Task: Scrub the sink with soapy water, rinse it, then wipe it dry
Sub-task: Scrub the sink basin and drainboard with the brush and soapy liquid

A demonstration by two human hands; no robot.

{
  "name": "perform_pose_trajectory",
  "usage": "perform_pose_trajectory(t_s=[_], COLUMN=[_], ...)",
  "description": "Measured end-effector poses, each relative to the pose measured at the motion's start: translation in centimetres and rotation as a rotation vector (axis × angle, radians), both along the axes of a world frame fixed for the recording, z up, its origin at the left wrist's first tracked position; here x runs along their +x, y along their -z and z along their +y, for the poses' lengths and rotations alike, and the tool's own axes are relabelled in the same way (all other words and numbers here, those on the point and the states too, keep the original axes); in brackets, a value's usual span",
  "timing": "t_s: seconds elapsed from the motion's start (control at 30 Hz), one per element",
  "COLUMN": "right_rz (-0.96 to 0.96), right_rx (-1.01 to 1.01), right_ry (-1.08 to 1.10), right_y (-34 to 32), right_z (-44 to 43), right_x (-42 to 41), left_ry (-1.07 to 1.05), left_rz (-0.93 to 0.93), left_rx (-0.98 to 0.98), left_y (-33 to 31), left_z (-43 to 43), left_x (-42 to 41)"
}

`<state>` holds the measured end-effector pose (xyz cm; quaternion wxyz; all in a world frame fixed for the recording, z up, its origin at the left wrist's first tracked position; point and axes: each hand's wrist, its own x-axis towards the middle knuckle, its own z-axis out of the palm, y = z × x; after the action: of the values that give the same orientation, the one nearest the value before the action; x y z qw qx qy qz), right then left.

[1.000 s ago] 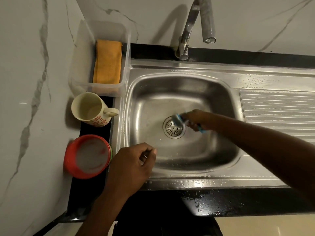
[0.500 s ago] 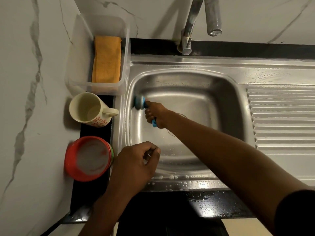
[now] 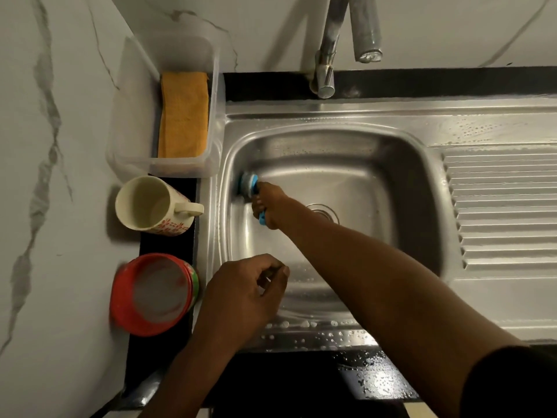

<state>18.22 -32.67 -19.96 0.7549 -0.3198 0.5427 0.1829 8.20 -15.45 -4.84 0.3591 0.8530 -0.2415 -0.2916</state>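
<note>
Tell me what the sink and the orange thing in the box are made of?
The sink looks like stainless steel: grey, shiny, with reflections and water beads. The orange thing seems a soft cloth, matte and fuzzy; the see-through box is probably plastic.

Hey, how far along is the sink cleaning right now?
Done: soapy droplets on the front rim of the sink suggest it has been wetted and soaped. In hand: the right hand grips the blue scrubber against the basin's left wall, so scrubbing is underway. Left: rinsing, since no water runs from the tap, and drying, since the orange cloth lies folded in its clear tub.
</note>
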Motion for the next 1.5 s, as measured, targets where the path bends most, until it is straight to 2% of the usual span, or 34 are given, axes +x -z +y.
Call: perform_pose_trajectory(t_s=[0.1,0.27,0.37,0.5,0.7,0.87,0.93,1.07,1.13,1.23,1.33,1.4,1.5], right_rz=[-0.029,-0.269,-0.235,-0.020,-0.130,-0.057,-0.089,-0.189,-0.212,-0.142,-0.113,-0.214,-0.285], right_rx=[0.003,0.011,-0.028,-0.063,-0.066,-0.064,-0.108,-0.029,-0.044,-0.099,-0.214,-0.430,-0.887], right_ry=[0.044,0.116,0.096,-0.022,-0.223,-0.644,-0.526,0.024,0.038,-0.174,-0.555,-0.774,-0.861], right_y=[-1.1,-4.9,-4.0,-1.3,-3.2,-4.3,-4.0,-5.2,-5.9,-5.0,-2.6,-1.7,-0.7], right_z=[-0.7,-1.6,-1.5,-0.2,1.5,4.1,3.3,-0.9,-1.2,1.0,1.6,0.3,-2.2], right_x=[0.6,0.0,0.3,0.5,-4.1,-10.9,-8.7,-0.4,0.0,-3.8,-7.2,-7.4,-5.6], left_ry=[-0.023,-0.019,-0.018,-0.053,-0.063,-0.087,-0.111,-0.105,-0.107,-0.105,-0.069,-0.064,-0.071], left_rz=[-0.011,0.014,0.008,0.007,0.017,-0.018,-0.024,-0.017,-0.018,-0.013,-0.012,-0.018,-0.042], left_rx=[0.001,-0.009,-0.005,-0.013,-0.029,-0.029,-0.029,-0.029,-0.031,-0.025,-0.020,-0.020,-0.018], left_y=[0.0,-0.4,-0.3,-0.4,-0.6,-0.8,-0.6,-0.4,-0.3,-0.1,0.0,0.0,0.0], left_z=[0.3,0.2,0.4,0.9,1.4,1.3,1.3,1.7,1.7,1.6,1.4,1.3,1.4], left_x=[-0.3,-0.8,-0.8,-0.8,-1.1,-0.4,0.0,0.4,0.4,0.2,0.0,0.1,0.2])
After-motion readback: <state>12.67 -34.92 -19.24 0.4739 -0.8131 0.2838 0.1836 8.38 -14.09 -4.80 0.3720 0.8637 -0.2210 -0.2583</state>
